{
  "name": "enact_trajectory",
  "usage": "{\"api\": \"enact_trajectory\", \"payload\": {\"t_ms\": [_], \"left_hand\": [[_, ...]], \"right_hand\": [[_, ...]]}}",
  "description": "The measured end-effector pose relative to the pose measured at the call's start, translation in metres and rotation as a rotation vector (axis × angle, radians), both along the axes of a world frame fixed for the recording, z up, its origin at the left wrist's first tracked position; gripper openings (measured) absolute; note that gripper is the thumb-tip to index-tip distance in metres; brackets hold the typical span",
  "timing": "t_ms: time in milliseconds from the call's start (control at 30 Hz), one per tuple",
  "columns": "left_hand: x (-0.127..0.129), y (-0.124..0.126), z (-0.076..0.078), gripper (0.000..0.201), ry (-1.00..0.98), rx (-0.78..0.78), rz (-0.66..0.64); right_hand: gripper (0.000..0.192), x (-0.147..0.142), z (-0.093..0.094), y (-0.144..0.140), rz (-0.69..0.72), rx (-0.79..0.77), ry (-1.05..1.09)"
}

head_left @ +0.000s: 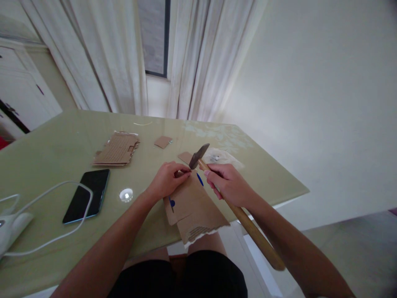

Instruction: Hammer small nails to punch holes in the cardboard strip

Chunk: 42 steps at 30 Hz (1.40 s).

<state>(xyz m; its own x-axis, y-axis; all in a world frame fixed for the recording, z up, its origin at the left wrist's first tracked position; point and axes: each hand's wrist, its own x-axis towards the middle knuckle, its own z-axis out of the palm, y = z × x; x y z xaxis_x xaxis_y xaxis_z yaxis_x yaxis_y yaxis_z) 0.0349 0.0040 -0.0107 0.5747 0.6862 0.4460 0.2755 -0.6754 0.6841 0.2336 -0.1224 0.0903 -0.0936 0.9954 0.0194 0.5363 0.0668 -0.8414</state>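
In my right hand (228, 182) is a hammer (248, 225), gripped near its head with the long wooden handle slanting down to the right. The dark metal head (198, 156) hovers close to the fingertips of my left hand (167, 179). Those fingers are pinched together at the far edge of a torn cardboard sheet (198, 203); whatever is between them is too small to make out. The sheet has blue marks, and its ragged near end hangs over the table edge. Partly behind the hammer head lies a small cardboard piece (185, 157).
A clear plastic bag (221, 157) with small metal bits lies beyond my right hand. Stacked cardboard (117, 150) and a small cardboard square (163, 142) sit farther back. To the left are a phone (88, 196), a white cable (51, 238) and a white power strip (14, 231).
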Motion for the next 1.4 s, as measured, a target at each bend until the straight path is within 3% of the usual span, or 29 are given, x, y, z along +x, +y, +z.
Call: {"api": "enact_trajectory", "payload": {"t_ms": [267, 400, 567, 700, 867, 1033, 1233, 1400], "left_hand": [[0.000, 0.000, -0.001, 0.014, 0.012, -0.008, -0.001], [0.000, 0.000, -0.002, 0.017, 0.009, -0.015, -0.011], [0.001, 0.000, -0.003, 0.016, 0.012, -0.021, -0.014], [0.001, 0.000, -0.002, 0.017, 0.011, -0.025, -0.020], [0.001, 0.001, -0.002, 0.015, 0.018, -0.023, -0.024], [0.002, 0.001, -0.002, 0.016, 0.011, -0.028, -0.039], [0.001, 0.001, -0.002, 0.016, -0.012, -0.008, -0.086], [0.000, 0.000, 0.000, 0.009, -0.035, -0.008, -0.079]], "right_hand": [[0.040, -0.001, 0.002, -0.002, 0.008, -0.021, 0.032], [0.039, -0.002, 0.002, -0.003, -0.019, 0.050, 0.076], [0.040, -0.002, 0.001, -0.003, -0.016, -0.023, 0.030], [0.040, -0.001, 0.001, -0.004, -0.063, 0.050, 0.107], [0.041, -0.002, 0.000, -0.005, -0.009, -0.055, 0.048], [0.040, -0.001, 0.004, -0.006, -0.049, 0.022, 0.128], [0.039, -0.002, -0.010, -0.005, -0.008, -0.085, 0.051], [0.040, -0.004, -0.008, -0.007, -0.063, 0.006, 0.067]]}}
